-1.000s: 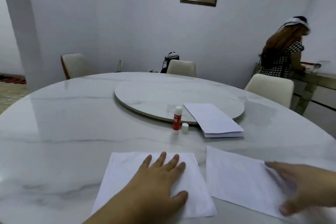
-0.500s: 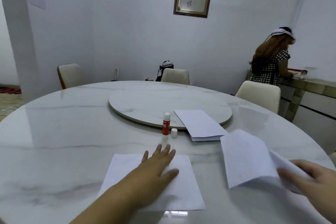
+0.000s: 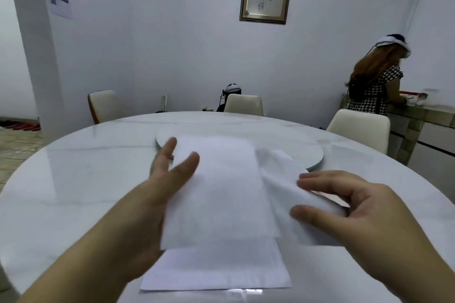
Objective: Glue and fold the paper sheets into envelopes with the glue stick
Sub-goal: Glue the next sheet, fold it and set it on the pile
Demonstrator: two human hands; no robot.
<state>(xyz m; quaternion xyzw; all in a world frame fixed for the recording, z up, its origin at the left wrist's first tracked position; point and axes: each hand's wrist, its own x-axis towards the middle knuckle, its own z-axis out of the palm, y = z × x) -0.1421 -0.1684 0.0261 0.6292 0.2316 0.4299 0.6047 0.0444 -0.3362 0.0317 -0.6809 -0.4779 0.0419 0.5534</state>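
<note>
R hand (image 3: 354, 206): thumb and fingers curled, pinching the right edge of a lifted sheet (image 3: 216, 192). The sheet is up off the surface, blurred and bowed, and hangs over a second sheet (image 3: 216, 270) that lies flat on the surface (image 3: 73, 179) near the front edge. L hand (image 3: 157, 194): fingers straight and spread. It sits at the lifted sheet's left edge, palm toward the paper. Can't tell whether it supports the paper from below or only touches the side, and it shows no curl round anything.

Glue stick: not visible now, prob. hidden behind the raised paper. The round turntable (image 3: 312, 155) is partly covered too. More white paper shows behind the lifted sheet on the right; too blurred to say what it is.

Judgement: the step looks like bringing this sheet over and squaring it up before any glue or fold. To do it well:
- keep the R pinch near the edge, w/o creasing the paper
- let the flat L hand guide the sheet down and line its edges up with the sheet below
- lower it slowly so air doesn't slide it off
- press flat from centre outward
- find the glue stick before folding

Room beyond: chairs, a framed picture on the wall, and another person standing at a side counter, far right.
</note>
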